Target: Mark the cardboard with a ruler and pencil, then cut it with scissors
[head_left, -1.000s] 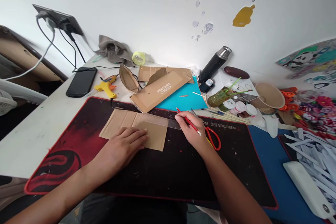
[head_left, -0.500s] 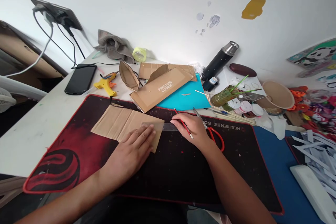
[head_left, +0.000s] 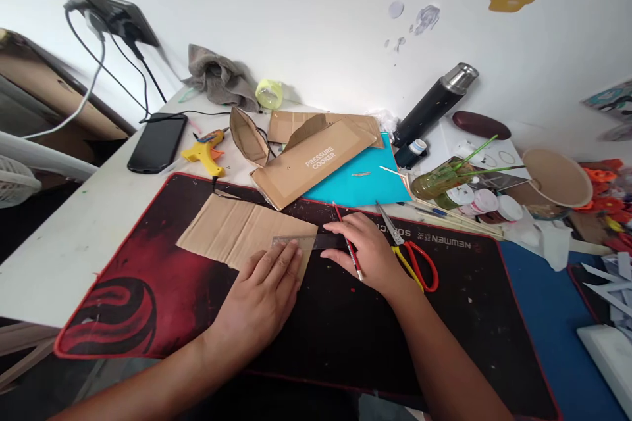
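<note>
A flat brown cardboard piece lies on the black and red desk mat. My left hand lies flat on its right end, fingers stretched out, fingertips at a clear ruler that crosses the cardboard's right edge. My right hand holds a red pencil between its fingers and rests its fingertips on the ruler's right end.
Scissors with red and yellow handles lie just right of my right hand. Behind are a "PRESSURE COOKER" cardboard flap, a teal sheet, a yellow glue gun, a phone, a black flask, paint jars and a paper cup.
My left hand slid right along the cardboard up to the ruler. The right hand shifted slightly with the ruler and pencil. The camera view drifted left and down.
</note>
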A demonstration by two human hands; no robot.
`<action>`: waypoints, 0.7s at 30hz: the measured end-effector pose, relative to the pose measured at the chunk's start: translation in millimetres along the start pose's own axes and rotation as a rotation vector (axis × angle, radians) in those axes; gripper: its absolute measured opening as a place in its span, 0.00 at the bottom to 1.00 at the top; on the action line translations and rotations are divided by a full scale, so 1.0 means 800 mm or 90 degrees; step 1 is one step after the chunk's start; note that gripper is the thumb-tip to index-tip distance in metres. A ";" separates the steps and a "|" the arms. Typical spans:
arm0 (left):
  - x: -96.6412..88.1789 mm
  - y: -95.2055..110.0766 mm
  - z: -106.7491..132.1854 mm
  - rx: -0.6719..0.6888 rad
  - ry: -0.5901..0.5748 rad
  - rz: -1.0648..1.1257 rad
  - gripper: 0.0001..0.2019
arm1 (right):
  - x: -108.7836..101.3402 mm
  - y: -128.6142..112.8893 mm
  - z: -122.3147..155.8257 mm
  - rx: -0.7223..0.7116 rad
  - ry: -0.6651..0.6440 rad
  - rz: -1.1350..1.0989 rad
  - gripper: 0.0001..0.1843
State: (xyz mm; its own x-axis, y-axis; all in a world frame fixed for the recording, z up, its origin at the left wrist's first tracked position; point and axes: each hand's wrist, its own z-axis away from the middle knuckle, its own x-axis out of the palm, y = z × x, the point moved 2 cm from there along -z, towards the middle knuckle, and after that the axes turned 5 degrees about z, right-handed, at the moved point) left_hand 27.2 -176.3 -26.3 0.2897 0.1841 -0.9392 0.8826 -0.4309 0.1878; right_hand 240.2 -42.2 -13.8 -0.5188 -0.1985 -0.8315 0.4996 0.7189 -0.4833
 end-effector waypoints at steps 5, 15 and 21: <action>-0.002 0.001 -0.001 0.009 0.013 -0.025 0.22 | 0.002 0.002 0.002 0.018 -0.005 0.006 0.15; -0.003 0.003 0.000 0.019 0.006 -0.020 0.22 | -0.002 0.002 0.002 0.026 -0.025 -0.009 0.15; -0.004 0.004 -0.003 0.014 0.012 -0.032 0.21 | 0.000 0.000 0.002 0.036 -0.014 -0.006 0.14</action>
State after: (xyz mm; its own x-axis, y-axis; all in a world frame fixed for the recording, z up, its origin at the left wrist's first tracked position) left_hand 29.9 -175.7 -22.2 0.2521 0.2227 -0.9417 0.8883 -0.4393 0.1339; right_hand 241.7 -43.0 -14.1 -0.5083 -0.2197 -0.8327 0.5337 0.6785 -0.5048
